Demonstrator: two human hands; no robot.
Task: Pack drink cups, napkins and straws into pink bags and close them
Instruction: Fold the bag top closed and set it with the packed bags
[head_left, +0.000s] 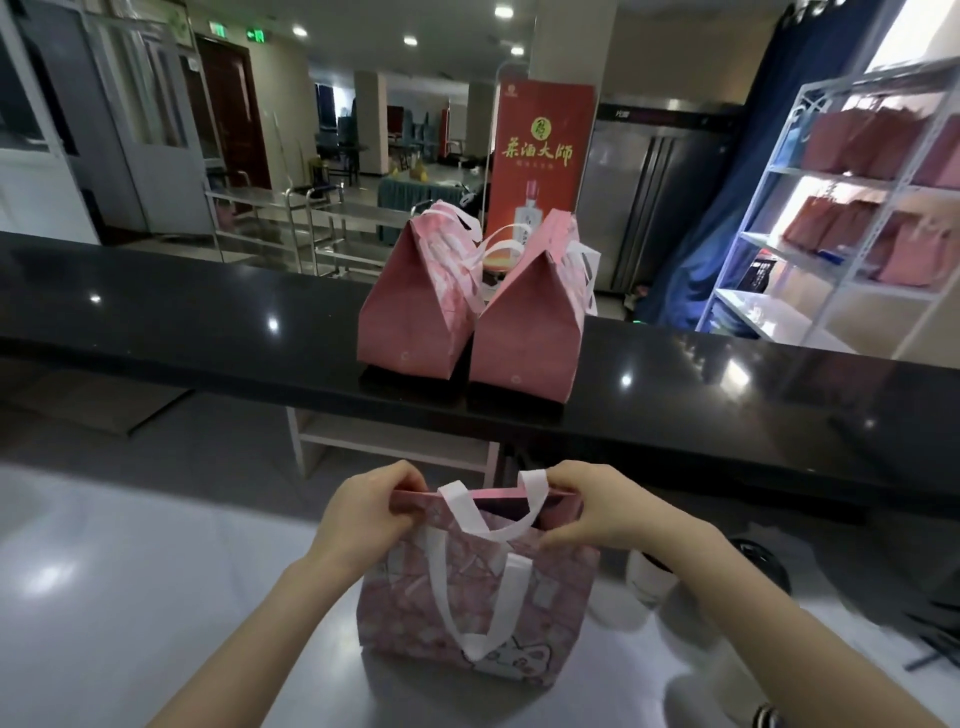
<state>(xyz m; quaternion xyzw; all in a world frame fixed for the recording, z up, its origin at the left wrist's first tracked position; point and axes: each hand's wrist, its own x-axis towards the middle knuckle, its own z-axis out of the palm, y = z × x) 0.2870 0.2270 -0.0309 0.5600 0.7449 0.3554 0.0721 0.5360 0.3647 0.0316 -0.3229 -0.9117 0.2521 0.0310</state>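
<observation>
Pink bag stands upright on the pale surface, directly below both hands. Printed front face towards the camera.

Left hand: fingers curled, pinching the left end of the bag's top rim. Right hand: fingers curled, pinching the right end of the same rim. The hands are level with each other, and the bag's mouth spans the gap between them. The mouth is narrowed to a dark slit but not fully shut.

One white handle loops across the mouth between the hands. A second one hangs down the front face.

A white cup sits just right of the bag, under the right forearm. It is blurred and its contents cannot be made out.

Beyond, on the raised black surface: two closed bags side by side and touching, the left closed bag and the right closed bag, tops folded to a peak.

Red banner behind them. Shelf rack at far right, holding more pink bags.
</observation>
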